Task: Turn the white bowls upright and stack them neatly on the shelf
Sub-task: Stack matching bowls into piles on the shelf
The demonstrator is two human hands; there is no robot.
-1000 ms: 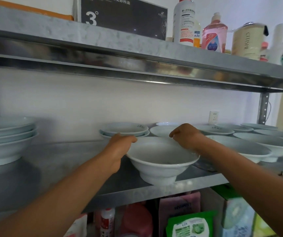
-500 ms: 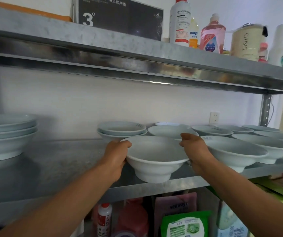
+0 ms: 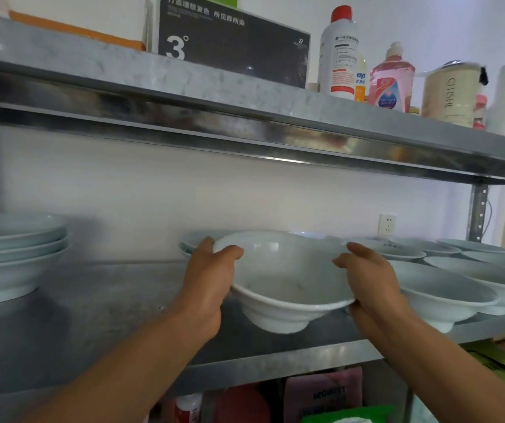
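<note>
A white wall [image 3: 184, 190] is noted behind two steel shelves. The upper shelf [image 3: 245, 96] is loaded with one dark box [image 3: 232, 41] and at least three bottles [image 3: 341, 53]. On the lower shelf [image 3: 92, 315], one stack of three bowls [image 3: 10, 257] is seen at far left, and at least six single bowls [image 3: 440, 293] stand upright at right. Between them one white bowl [image 3: 284, 279] is held over the shelf's front part, upright but tipped toward the camera. Its rim is gripped on opposite sides by the left hand [image 3: 211, 276] and the right hand [image 3: 367, 276]. One wall socket [image 3: 387, 223] is recorded.
</note>
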